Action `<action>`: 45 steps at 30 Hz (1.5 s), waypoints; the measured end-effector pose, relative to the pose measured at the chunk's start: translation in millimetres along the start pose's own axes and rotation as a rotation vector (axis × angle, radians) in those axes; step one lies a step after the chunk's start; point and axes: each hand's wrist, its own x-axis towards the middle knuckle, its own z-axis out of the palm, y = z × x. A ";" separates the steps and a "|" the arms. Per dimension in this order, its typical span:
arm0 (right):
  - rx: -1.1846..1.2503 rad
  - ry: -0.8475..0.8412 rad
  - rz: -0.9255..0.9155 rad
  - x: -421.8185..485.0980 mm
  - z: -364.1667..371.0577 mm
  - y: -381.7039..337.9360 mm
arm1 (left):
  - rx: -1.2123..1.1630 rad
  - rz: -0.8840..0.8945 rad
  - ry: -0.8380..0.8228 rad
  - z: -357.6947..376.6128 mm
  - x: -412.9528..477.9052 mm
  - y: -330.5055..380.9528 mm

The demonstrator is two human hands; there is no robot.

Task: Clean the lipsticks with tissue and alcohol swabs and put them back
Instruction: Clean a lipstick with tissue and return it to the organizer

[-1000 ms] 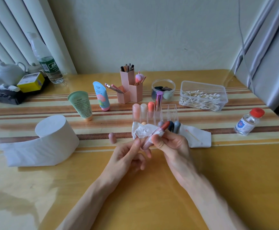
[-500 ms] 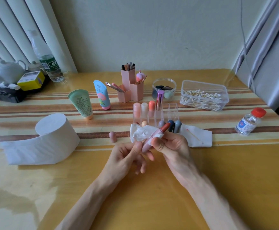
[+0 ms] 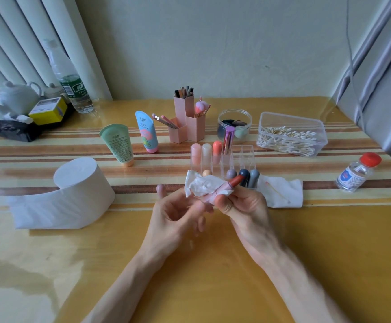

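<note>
Barely shifted since before: lipstick [image 3: 235, 181] and tissue [image 3: 201, 186] stay mid-frame. Right grip [image 3: 248, 206] clamps the tissue-wrapped tube to wipe it; left grip [image 3: 173, 215] pinches the base, steadying.

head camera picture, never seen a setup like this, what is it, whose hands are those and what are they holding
No machine here: a person wears one camera on the head, looking down at their own bare hands over a yellow table. The right hand pinches an open red lipstick with a crumpled tissue wrapped round its tube. The left hand curls at the tube's lower end; whether it grips is unclear. Behind stand a clear rack of more lipsticks, a paper roll, a box of cotton swabs and a small red-capped bottle.
</note>
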 end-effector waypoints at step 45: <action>-0.043 0.023 0.019 -1.4 0.0 -5.4 | 0.123 -0.013 0.050 3.6 -3.0 -0.9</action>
